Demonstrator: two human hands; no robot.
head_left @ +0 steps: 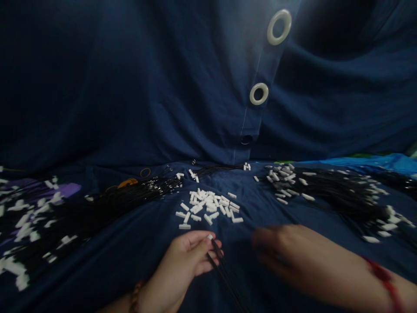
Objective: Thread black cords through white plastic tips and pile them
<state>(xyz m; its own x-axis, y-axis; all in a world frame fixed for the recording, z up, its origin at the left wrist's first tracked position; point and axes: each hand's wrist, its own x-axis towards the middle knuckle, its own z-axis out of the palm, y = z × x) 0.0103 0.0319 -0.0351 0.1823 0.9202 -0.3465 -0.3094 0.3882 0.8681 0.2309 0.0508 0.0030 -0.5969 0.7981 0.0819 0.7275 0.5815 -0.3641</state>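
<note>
Between thumb and fingers, my left hand (190,254) pinches thin black cords (224,276) with a small white end piece (210,237) at the tip. The cords trail down toward the bottom edge. To the right, my right hand (283,248) is smeared by motion, so its fingers cannot be made out. Just beyond both hands lies a loose heap of small white plastic pieces (210,202), short and rod-like, some T-shaped. My left hand is nearest the heap's front edge.
Bundles of black cords with white ends lie at left (97,213) and right (339,191). An orange item (128,183), a purple piece (67,190) and blue plastic (384,163) lie around. Dark blue cloth with ringed eyelets (259,94) hangs behind.
</note>
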